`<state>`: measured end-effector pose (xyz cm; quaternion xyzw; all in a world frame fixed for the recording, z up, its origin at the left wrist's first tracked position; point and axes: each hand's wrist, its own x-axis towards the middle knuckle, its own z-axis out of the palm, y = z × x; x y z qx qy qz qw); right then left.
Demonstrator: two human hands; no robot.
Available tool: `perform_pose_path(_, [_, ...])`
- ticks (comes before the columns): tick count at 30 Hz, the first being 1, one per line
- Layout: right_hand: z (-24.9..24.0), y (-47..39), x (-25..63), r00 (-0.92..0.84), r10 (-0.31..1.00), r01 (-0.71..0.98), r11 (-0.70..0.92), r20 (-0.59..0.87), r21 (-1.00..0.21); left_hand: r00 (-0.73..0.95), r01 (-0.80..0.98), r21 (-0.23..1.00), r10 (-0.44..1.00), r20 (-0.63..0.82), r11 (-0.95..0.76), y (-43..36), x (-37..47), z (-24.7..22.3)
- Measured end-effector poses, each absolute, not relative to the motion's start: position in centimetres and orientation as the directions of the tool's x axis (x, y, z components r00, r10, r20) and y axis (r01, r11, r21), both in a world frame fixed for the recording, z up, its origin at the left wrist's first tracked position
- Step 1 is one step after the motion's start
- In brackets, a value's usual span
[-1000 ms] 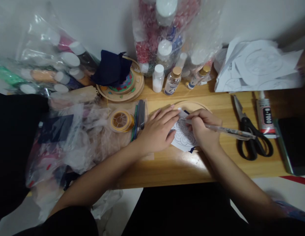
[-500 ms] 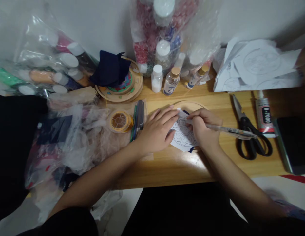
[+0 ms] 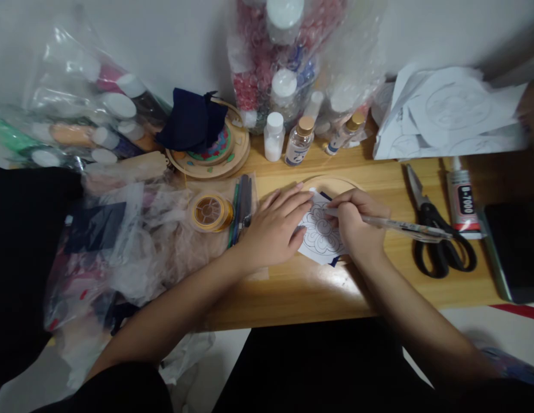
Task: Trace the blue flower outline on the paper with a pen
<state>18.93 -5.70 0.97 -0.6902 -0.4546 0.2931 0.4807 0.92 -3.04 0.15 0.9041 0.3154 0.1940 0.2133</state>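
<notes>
Centrally, we find the white paper point(image 3: 320, 244), bearing an outlined flower, on the wooden table point(image 3: 292, 298); a dark blue cloth point(image 3: 334, 261) and a pale round wooden piece point(image 3: 335, 182) show from beneath it. We note the left hand point(image 3: 277, 229) lying palm down, fingers slightly spread, its fingertips over the paper's left edge. In the right hand point(image 3: 359, 221), we observe thumb and fingers pinching a clear-barrelled pen point(image 3: 408, 228), tilted, its front end over the flower; whether it touches the paper, we cannot tell. Beside the left hand we see dark pens point(image 3: 245, 201) and a spool of golden thread point(image 3: 210, 212); right of the right hand, black-handled scissors point(image 3: 432, 221) and a glue tube point(image 3: 463, 201).
</notes>
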Motion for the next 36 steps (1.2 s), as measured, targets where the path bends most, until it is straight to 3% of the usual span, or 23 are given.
perform_pose_path(36, [0.74, -5.6, 19.05, 0.418, 0.908, 0.351, -0.138, 0.023, -0.926, 0.717, 0.489, 0.501, 0.656, 0.235, -0.714, -3.12, 0.85, 0.07])
